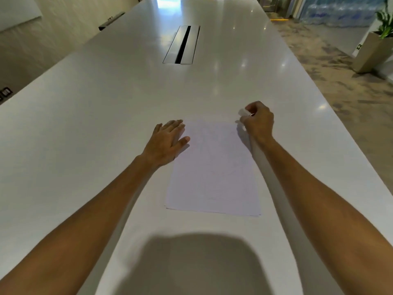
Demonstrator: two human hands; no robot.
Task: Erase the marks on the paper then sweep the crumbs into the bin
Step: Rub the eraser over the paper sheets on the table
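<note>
The paper (213, 167) lies flat on the white table (106, 116), just in front of you; your left hand (168, 140) rests flat on the paper's left edge, fingers straight. Your right hand (258, 122) sits at the paper's far right corner, fingers curled round a small white eraser (243, 112).

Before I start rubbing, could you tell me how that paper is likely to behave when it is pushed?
The paper looks thin and lies flat, so it is probably light and floppy. The table is glossy, so it may well slide. The left hand lies flat on its left edge, which should pin it; the right hand grips something small and pale.
</note>
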